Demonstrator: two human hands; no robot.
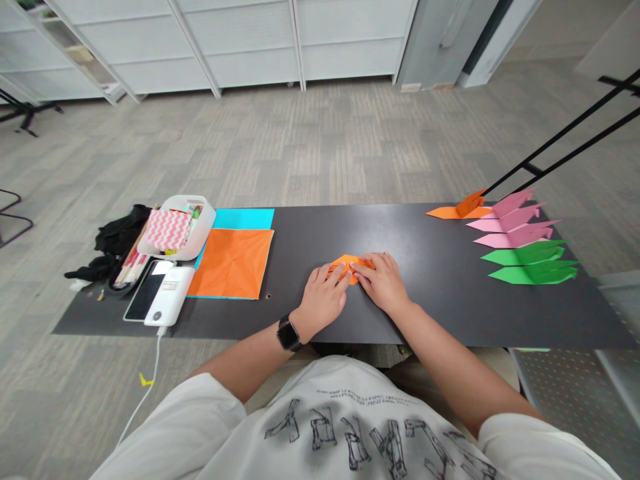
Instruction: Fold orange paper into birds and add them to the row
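Near the front middle of the dark table, a folded piece of orange origami paper lies under my fingers. My left hand, with a black watch at the wrist, has its fingertips pressed on the paper's left part. From the right, my right hand grips the opposite part, its thumb and index finger close to the paper's centre. Both hands partly cover the paper, so its full shape is hidden. To the left lies a stack of square sheets with a creased orange sheet on top and blue sheets showing beneath.
Folded paper birds stand in a row at the right: an orange one, pink ones and green ones. At the left end are a white basket, a phone, a white power bank with a cable, and black cloth.
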